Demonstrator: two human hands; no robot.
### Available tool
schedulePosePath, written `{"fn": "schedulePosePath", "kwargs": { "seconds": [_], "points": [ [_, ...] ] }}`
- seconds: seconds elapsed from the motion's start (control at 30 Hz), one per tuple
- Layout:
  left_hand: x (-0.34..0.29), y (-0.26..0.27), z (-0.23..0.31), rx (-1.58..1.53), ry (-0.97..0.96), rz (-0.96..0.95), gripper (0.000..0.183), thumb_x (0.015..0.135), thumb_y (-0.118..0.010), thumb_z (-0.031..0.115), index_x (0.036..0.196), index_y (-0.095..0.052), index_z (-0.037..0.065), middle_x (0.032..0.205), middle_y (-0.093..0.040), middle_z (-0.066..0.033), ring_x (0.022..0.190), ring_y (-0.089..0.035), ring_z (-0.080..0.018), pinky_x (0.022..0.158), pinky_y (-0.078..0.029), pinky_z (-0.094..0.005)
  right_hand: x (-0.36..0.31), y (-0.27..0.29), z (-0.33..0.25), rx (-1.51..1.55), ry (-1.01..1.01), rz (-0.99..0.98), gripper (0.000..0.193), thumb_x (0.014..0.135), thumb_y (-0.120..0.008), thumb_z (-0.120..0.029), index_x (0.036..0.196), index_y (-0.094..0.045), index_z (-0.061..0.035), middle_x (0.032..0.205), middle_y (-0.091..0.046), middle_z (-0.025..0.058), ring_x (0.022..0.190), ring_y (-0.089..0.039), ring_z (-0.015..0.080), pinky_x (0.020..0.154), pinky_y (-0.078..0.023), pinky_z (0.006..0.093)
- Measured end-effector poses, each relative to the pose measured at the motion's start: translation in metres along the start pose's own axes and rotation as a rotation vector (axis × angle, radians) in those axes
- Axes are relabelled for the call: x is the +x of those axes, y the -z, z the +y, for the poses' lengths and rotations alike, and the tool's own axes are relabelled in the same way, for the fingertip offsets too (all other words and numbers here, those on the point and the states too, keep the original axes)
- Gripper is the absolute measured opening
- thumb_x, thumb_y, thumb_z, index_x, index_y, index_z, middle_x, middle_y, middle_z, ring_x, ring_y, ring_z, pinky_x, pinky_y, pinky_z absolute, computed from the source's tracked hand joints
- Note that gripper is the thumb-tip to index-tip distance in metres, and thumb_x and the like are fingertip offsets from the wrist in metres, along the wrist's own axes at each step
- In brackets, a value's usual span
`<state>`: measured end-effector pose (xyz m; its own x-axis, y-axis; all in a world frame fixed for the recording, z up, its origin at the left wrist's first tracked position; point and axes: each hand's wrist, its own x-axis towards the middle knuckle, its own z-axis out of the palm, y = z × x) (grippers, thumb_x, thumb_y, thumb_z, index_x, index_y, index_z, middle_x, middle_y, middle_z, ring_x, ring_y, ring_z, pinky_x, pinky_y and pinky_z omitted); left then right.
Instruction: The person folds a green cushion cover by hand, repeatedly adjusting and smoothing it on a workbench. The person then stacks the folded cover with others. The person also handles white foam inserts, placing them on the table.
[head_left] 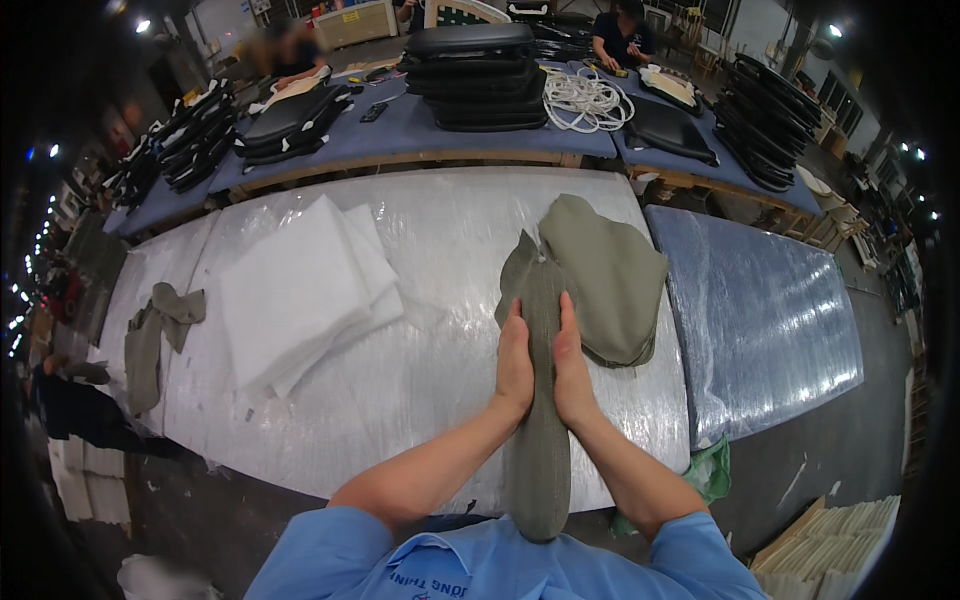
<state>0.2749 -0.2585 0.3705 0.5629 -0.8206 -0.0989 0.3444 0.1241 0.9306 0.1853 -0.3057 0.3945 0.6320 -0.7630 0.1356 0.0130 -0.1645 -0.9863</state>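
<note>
An olive-green fabric cushion (541, 470) stands on its narrow edge between my palms, its near end against my shirt. My left hand (514, 365) presses flat along its left side, fingers pointing away from me. On the opposite side my right hand (571, 365) mirrors it, so the two hold the cushion between them. At its far end a loose flap of the same cloth (516, 272) spreads to the left. Just beyond my right hand lies a pile of olive fabric pieces (610, 280), flat on the plastic-covered table (430, 420).
White padding sheets (290, 290) are stacked at the left, with an olive cloth scrap (147, 345) farther left. A plastic-wrapped blue panel (755, 320) adjoins at right. Behind, a blue bench (380, 140) carries black cushions (470, 80) and white rope (588, 100); people work beyond it.
</note>
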Motion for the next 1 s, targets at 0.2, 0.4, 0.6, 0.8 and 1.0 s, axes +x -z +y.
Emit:
{"fn": "schedulePosePath", "kwargs": {
  "seconds": [0.2,0.4,0.6,0.8,1.0],
  "points": [
    [0.012,0.012,-0.009,-0.028,-0.036,-0.031,0.073,0.111,-0.028,0.053,0.164,-0.018,0.003,0.169,-0.023,-0.0124,0.156,-0.021,-0.0239,0.126,-0.017,-0.0346,0.007,-0.005,0.002,-0.236,0.107,-0.038,0.084,0.108,-0.027,-0.060,0.163,-0.012,0.0029,0.170,-0.013,0.0206,0.157,-0.012,0.0350,0.127,-0.011,0.0435],
    [0.068,0.020,0.009,-0.090,0.243,-0.078,0.075,0.109,-0.032,0.058,0.160,-0.031,0.004,0.160,-0.040,-0.0125,0.145,-0.039,-0.0238,0.120,-0.029,-0.0327,0.052,0.001,0.001,0.268,-0.138,-0.068,0.085,0.108,-0.023,-0.064,0.164,-0.009,-0.0019,0.171,-0.011,0.0141,0.158,-0.011,0.0250,0.127,-0.011,0.0365],
    [0.089,0.036,-0.005,-0.070,0.017,0.027,0.078,0.107,-0.034,0.062,0.161,-0.031,0.005,0.162,-0.037,-0.0122,0.147,-0.036,-0.0235,0.121,-0.026,-0.0326,0.073,-0.020,0.009,0.276,-0.099,-0.080,0.087,0.107,-0.034,-0.061,0.164,-0.008,-0.0011,0.172,-0.008,0.0163,0.159,-0.007,0.0278,0.127,-0.009,0.0384],
    [0.050,0.023,-0.013,0.038,-0.112,-0.097,0.075,0.110,-0.040,0.048,0.162,-0.020,-0.003,0.165,-0.030,-0.0172,0.154,-0.025,-0.0274,0.125,-0.019,-0.0347,-0.028,0.010,0.014,-0.063,0.038,-0.188,0.095,0.101,-0.049,-0.059,0.165,-0.007,-0.0021,0.171,-0.006,0.0205,0.159,-0.004,0.0322,0.127,-0.009,0.0423],
    [0.112,0.057,0.034,0.044,0.062,-0.253,0.084,0.101,-0.057,0.054,0.159,-0.030,0.001,0.157,-0.042,-0.0158,0.142,-0.042,-0.0256,0.117,-0.033,-0.0359,-0.057,-0.013,-0.013,-0.086,0.058,-0.214,0.113,0.087,-0.076,-0.044,0.163,-0.006,0.0031,0.167,-0.009,0.0302,0.158,-0.008,0.0399,0.126,-0.014,0.0459]
  ]
}}
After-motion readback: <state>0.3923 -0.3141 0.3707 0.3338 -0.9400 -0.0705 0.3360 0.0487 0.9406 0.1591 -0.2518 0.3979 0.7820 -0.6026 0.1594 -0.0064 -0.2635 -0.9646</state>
